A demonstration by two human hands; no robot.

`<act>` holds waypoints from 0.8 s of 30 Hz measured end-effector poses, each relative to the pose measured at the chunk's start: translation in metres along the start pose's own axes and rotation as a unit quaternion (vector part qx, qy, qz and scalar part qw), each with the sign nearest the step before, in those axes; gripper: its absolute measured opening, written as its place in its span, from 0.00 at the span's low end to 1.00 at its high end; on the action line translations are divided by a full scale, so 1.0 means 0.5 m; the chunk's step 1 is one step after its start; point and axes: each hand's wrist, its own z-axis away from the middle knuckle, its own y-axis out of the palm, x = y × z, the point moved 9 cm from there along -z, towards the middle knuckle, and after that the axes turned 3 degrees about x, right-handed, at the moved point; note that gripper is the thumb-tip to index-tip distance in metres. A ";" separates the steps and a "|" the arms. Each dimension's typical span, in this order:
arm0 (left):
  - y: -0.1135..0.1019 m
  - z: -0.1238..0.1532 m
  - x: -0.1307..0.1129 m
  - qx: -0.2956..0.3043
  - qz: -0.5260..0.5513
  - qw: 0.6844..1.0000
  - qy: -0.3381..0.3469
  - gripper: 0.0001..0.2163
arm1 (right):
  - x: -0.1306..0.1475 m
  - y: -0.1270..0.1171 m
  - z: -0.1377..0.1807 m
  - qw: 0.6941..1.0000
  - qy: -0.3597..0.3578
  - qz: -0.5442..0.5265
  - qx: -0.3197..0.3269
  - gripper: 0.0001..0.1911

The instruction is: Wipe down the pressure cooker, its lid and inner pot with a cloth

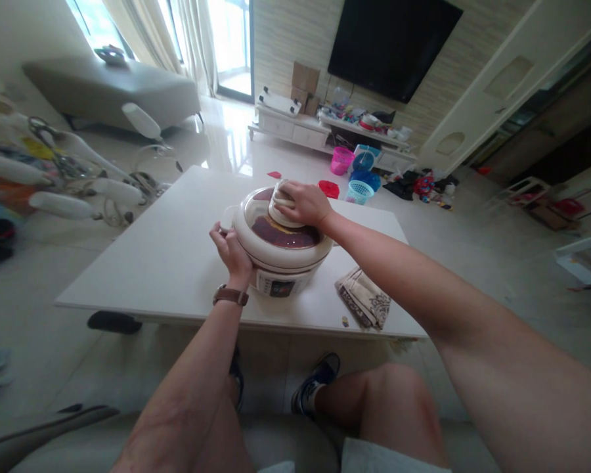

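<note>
A cream electric cooker (288, 259) stands upright on the white table, its control panel facing me. Its lid (295, 240) has a see-through window, dark reddish-brown underneath, and sits on the pot. My right hand (303, 202) is closed around the pale knob (277, 209) on top of the lid. Against the cooker's left side, by the side handle, my left hand (232, 251) grips the body; part of its fingers is hidden. A folded beige and brown patterned cloth (364, 299) lies right of the cooker, under my right forearm.
The white table (148, 249) has its near edge just before my knees. A small object (345, 321) lies near that edge. Beyond are a red basin (328, 189), a blue basket (359, 192) and a pink bin (342, 159). A bicycle (103, 177) stands at left.
</note>
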 end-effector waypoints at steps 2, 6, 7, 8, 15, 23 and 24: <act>0.009 -0.001 0.005 0.006 0.000 1.000 0.004 0.23 | -0.008 0.000 0.001 1.000 0.000 -0.004 -0.002 0.21; 0.048 0.003 0.015 0.032 0.000 0.999 0.011 0.27 | -0.043 -0.001 0.009 1.000 0.009 0.010 -0.001 0.21; 0.062 0.005 0.018 0.043 -0.001 0.999 0.011 0.28 | -0.055 -0.002 0.013 1.000 0.013 0.016 -0.002 0.21; 0.076 0.006 0.022 0.057 -0.001 0.998 0.008 0.30 | -0.068 -0.004 0.017 1.000 0.017 0.021 -0.003 0.21; 0.179 0.028 0.043 0.208 0.076 0.974 -0.040 0.40 | -0.160 -0.017 0.039 0.999 0.036 0.033 -0.008 0.19; 0.189 0.054 0.054 0.241 0.090 0.964 -0.060 0.34 | -0.197 -0.019 0.038 0.999 0.032 0.042 -0.010 0.19; 0.187 0.054 0.054 0.242 0.089 0.964 -0.060 0.33 | -0.197 -0.019 0.038 0.999 0.030 0.043 -0.009 0.19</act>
